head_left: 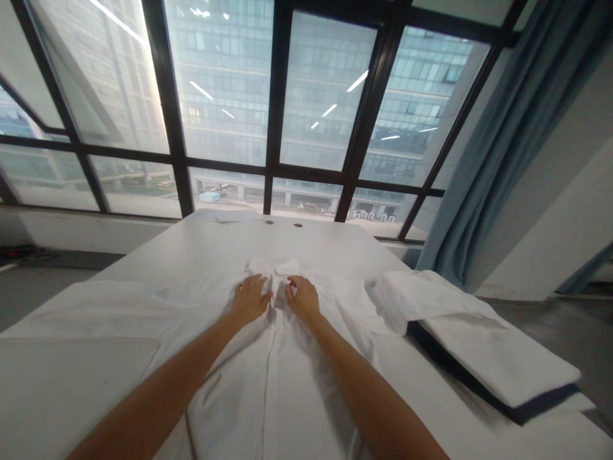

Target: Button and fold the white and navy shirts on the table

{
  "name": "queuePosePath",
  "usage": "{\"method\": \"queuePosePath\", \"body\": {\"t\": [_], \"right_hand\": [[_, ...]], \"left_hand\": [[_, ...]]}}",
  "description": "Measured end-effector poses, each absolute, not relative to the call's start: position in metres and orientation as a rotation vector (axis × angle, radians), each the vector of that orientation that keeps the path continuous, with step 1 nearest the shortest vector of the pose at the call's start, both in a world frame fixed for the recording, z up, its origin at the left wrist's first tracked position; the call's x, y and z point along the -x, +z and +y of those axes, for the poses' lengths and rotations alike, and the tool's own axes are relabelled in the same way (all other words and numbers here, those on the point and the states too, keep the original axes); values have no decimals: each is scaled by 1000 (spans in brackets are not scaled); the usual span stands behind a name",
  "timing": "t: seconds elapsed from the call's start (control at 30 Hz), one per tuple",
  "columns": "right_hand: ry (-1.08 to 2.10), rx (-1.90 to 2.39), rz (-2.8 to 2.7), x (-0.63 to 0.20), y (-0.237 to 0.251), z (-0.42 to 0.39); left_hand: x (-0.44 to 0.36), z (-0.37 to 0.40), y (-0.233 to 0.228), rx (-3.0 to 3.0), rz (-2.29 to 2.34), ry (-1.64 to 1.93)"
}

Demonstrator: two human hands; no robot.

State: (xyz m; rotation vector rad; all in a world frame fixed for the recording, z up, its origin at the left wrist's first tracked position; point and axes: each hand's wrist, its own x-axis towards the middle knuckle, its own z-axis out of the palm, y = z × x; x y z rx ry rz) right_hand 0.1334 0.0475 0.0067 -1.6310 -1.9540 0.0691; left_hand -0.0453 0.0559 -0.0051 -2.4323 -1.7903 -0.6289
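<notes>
A white button-up shirt (272,377) lies spread flat on a white table (316,239), collar pointing away from me. My left hand (249,297) and my right hand (302,298) rest side by side just below the collar. Their fingers pinch the two front edges of the shirt at the placket near the top. One sleeve (357,300) stretches off to the right.
A folded white cloth (483,345) lies on a dark pad (522,412) at the right side of the table. Two small round holes (283,223) and some papers (225,216) sit at the table's far edge. Large windows stand beyond, a blue curtain (507,140) at right.
</notes>
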Motion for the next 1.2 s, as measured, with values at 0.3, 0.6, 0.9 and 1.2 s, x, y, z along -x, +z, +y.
{"method": "queuePosePath", "body": {"t": [0.3,0.6,0.9,1.2], "right_hand": [[296,1956,-2391,-179,15,112],[-51,1900,-2208,-144,0,144],[-127,1912,-2149,-118,29,48],[-175,1591,-2479,-122,23,-14]], "left_hand": [[75,115,-15,2655,-1809,-238],[69,140,-17,2630,-1788,-235],[58,64,21,2590,-1570,-514],[48,0,-6,2697,-1621,-586]]}}
